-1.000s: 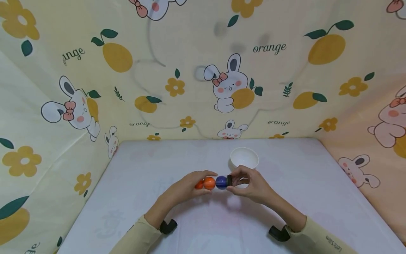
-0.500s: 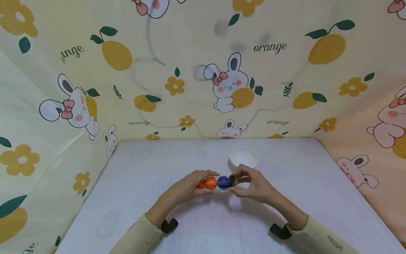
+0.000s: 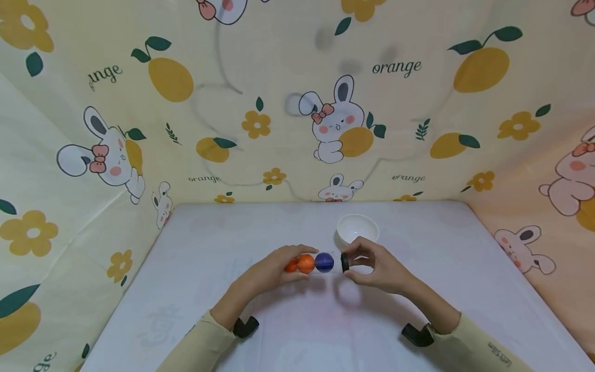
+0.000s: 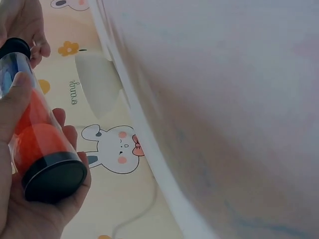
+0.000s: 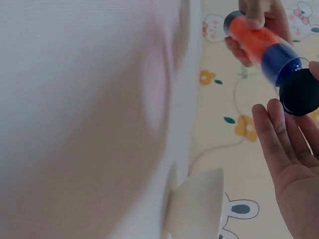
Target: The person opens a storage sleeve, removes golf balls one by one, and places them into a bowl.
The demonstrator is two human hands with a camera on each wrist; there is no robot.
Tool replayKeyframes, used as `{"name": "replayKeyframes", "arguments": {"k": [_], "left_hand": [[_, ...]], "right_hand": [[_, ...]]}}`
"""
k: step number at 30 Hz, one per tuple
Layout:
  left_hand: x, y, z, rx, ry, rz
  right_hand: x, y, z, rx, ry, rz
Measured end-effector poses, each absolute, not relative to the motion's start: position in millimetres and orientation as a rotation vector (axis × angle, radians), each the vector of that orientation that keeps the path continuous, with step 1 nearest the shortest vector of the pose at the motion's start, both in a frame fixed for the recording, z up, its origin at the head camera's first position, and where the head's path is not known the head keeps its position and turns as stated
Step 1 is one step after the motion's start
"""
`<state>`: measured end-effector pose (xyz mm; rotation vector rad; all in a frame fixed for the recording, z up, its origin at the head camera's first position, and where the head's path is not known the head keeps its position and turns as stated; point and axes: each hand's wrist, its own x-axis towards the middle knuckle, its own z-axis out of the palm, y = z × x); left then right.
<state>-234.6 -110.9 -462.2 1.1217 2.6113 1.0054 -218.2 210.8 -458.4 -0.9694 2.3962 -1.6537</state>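
Note:
Low over the table, my left hand [image 3: 274, 266] grips a clear cylindrical tube [image 4: 52, 122] lying sideways in the air. Inside are orange balls [image 3: 306, 263] and one blue ball [image 3: 324, 262], the blue one nearest the right end. A black cap [image 4: 55, 179] closes the tube's other end, by the left palm. My right hand [image 3: 378, 266] pinches a round black lid [image 3: 344, 262] between thumb and fingers. In the head view the lid stands just right of the tube's end, with a small gap. The right wrist view shows the lid's flat face [image 5: 300, 92].
A white bowl [image 3: 358, 226] stands on the table just behind my right hand. The white-covered table [image 3: 223, 227] meets a patterned cloth [image 3: 288, 170] at the back and sides. Black wrist mounts [image 3: 246, 326] sit by both sleeves.
The black lid has come off the tube's right end, moving right with my right hand. My left hand has shifted slightly left with the tube.

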Motion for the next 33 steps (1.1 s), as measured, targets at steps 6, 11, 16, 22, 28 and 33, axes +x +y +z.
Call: {"name": "replayKeyframes", "arguments": {"k": [6, 11, 16, 22, 28, 33], "left_hand": [[-236.0, -111.4, -460.6, 1.12, 2.631, 1.026], [-236.3, -113.1, -462.0, 1.144, 2.666, 1.033], [-236.9, -114.3, -463.9, 1.153, 2.666, 1.049], [-237.9, -115.0, -466.6, 1.118, 2.655, 1.037], [-236.0, -114.6, -466.3, 1.164, 2.66, 1.049], [-236.3, -113.0, -465.3, 1.146, 2.657, 1.041]], "right_hand": [[-214.1, 215.7, -463.1, -0.918, 2.396, -1.611], [-211.8, 220.5, -467.9, -0.904, 2.39, -1.52], [-209.3, 223.7, -472.5, -0.869, 2.328, -1.506], [-206.7, 224.5, -479.4, -0.792, 2.292, -1.5], [-203.9, 225.1, -482.8, -0.722, 2.324, -1.407], [-202.7, 224.1, -485.1, -0.709, 2.336, -1.354]]}}
